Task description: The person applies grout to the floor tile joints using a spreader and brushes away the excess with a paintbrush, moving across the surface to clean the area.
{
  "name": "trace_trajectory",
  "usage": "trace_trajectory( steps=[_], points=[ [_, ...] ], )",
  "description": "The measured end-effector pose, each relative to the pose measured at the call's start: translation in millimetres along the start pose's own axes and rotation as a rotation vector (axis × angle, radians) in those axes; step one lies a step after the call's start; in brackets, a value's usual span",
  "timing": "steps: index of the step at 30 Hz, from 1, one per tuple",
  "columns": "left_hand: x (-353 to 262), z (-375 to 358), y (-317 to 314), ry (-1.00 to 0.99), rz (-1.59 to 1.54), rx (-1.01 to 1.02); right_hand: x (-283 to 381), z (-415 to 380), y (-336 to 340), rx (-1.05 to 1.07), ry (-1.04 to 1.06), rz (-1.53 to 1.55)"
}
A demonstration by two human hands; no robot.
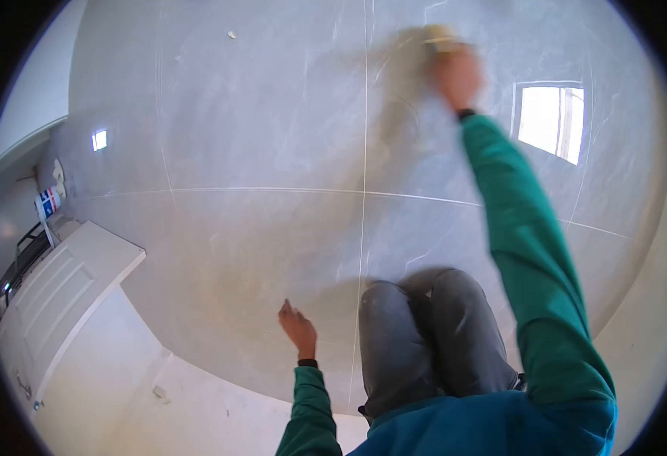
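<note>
My right hand (457,74) reaches far forward over the grey tiled floor (257,129), smeared by motion. It grips a yellowish, sponge-like block (441,38), too blurred to show its exact kind, which overlaps the tile near a light joint line. My left hand (297,331) is low over the tiles, left of my knees, with at least one finger stretched out and nothing visible held. Both arms have green sleeves and dark bands at the wrists. My knees (417,319), in grey trousers, are bent on the floor at the lower middle.
A white panelled door (67,281) stands ajar at the left, beside a pale wall (113,380). Beyond it are a blue, white and red package (47,204) and a dark object (25,262). A small pale scrap (232,35) lies on the tiles. Bright window reflections (552,121) show in the floor.
</note>
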State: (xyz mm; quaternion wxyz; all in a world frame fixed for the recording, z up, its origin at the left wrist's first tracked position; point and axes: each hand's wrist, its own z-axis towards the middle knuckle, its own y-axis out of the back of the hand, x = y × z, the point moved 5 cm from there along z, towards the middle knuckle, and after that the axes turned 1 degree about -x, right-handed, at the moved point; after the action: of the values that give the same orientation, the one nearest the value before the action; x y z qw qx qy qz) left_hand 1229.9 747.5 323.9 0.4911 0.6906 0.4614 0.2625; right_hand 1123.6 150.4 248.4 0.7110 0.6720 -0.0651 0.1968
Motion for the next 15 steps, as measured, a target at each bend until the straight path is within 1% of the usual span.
trace_trajectory(
  steps=[1,2,3,4,5,6,7,9,10,11,12,13,14,15],
  points=[
    [-20.2,-4.1,-2.4,0.015,-0.080,0.025,62.7,-39.6,-23.0,-0.030,0.174,0.056],
    [-39.7,-6.7,-4.5,0.030,-0.164,0.046,116.3,-84.0,-43.6,0.202,0.198,0.204],
    [-56.8,-8.0,-6.7,0.025,-0.177,0.053,165.5,-133.8,-50.5,0.203,0.352,0.321],
    [-73.4,-8.1,-10.8,0.022,-0.286,0.078,203.0,-175.1,-45.4,0.383,0.420,0.387],
    [-83.8,-1.9,-15.6,0.013,-0.402,0.098,232.1,-209.1,-47.7,0.651,0.501,0.366],
    [-88.5,1.5,-19.3,-0.026,-0.389,0.107,248.2,-235.7,-52.2,0.927,0.509,0.399],
    [-85.4,-0.3,-22.6,-0.022,-0.417,0.110,240.6,-238.1,-44.3,0.927,0.522,0.371],
    [-71.0,-2.5,-26.0,0.017,-0.498,0.064,209.0,-215.7,-1.3,0.632,0.630,0.763],
    [-64.5,-4.7,-27.6,0.043,-0.537,0.062,168.1,-190.3,-7.5,0.422,0.745,0.799],
    [-53.3,-14.9,-28.6,0.093,-0.555,0.070,114.3,-159.6,-8.9,0.380,0.690,0.646],
    [-39.7,-23.9,-33.2,0.148,-0.560,0.073,32.2,-119.4,-35.3,0.262,0.684,0.458],
    [-29.7,-32.3,-41.7,0.213,-0.568,0.061,-55.3,-67.7,7.2,0.313,0.724,0.475],
    [-22.1,-39.4,-47.6,0.197,-0.600,0.090,-101.7,-8.0,19.0,0.297,0.583,0.203],
    [-13.8,-44.0,-52.1,0.171,-0.627,0.126,-98.8,33.2,2.7,0.270,0.437,-0.078]
  ],
)
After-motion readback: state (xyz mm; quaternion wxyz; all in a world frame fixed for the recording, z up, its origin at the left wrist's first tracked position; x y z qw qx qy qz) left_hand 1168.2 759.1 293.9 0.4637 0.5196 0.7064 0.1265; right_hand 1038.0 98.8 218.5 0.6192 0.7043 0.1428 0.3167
